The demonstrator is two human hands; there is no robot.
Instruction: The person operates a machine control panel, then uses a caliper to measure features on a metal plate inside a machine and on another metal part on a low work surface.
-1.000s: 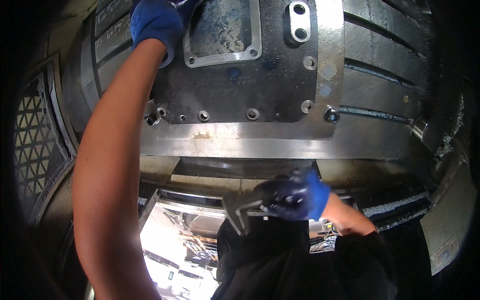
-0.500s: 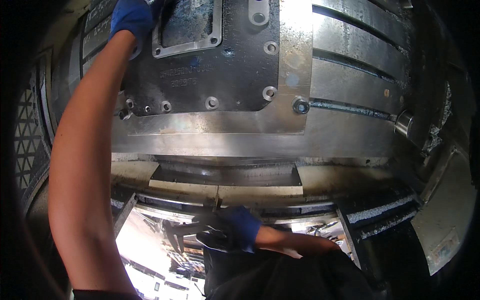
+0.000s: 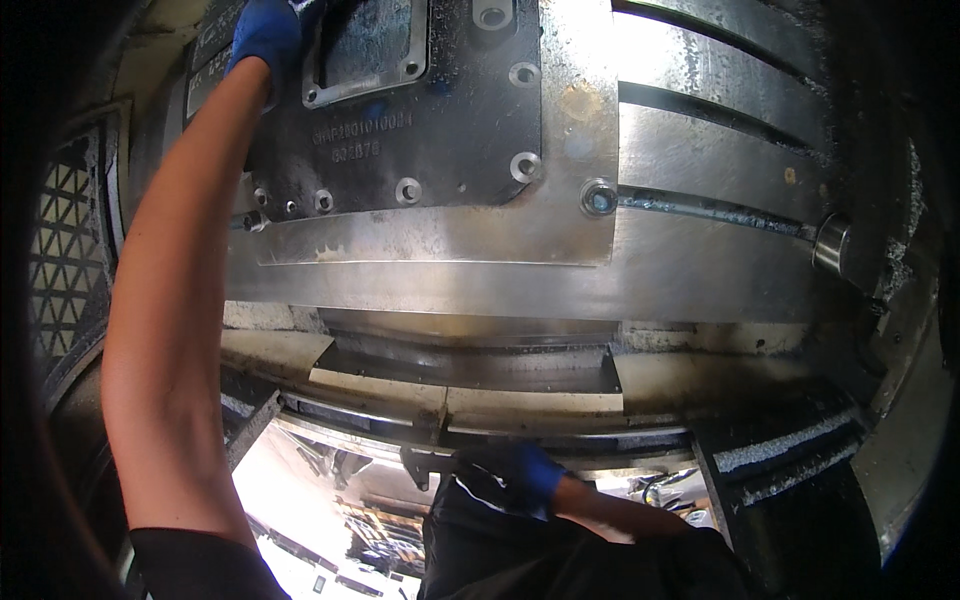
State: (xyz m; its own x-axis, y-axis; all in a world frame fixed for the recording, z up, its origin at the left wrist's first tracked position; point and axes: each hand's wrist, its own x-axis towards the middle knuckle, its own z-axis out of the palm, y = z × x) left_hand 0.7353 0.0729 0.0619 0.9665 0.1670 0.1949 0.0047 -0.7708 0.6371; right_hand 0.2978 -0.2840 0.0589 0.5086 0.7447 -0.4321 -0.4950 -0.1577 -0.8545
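1. The right hand (image 3: pixel 510 477), in a dark blue glove, has its grip closed around a grey caliper (image 3: pixel 425 467); the fingers are too blurred for me to tell their exact places.
2. This caliper is low, in front of the person's black clothing (image 3: pixel 560 560), well apart from the dark plate (image 3: pixel 450 130). Its jaws are at the left of the hand; I cannot tell how wide they stand.
3. The left hand (image 3: pixel 266 30), gloved in blue, is at the upper left part of the plate, beside a raised rectangular frame (image 3: pixel 365 87). Whether its grip is open or has hold of something, I cannot tell.
4. The plate, having round holes along its border, lies on a steel base (image 3: pixel 430 235).
5. Near the base's right corner sits a bolt (image 3: pixel 599 197).
6. Farther right, the slotted metal bed (image 3: pixel 700 265) carries a shiny cylinder (image 3: pixel 832 243) at one slot's end.
7. Metal chips (image 3: pixel 785 445) lie at the lower right.
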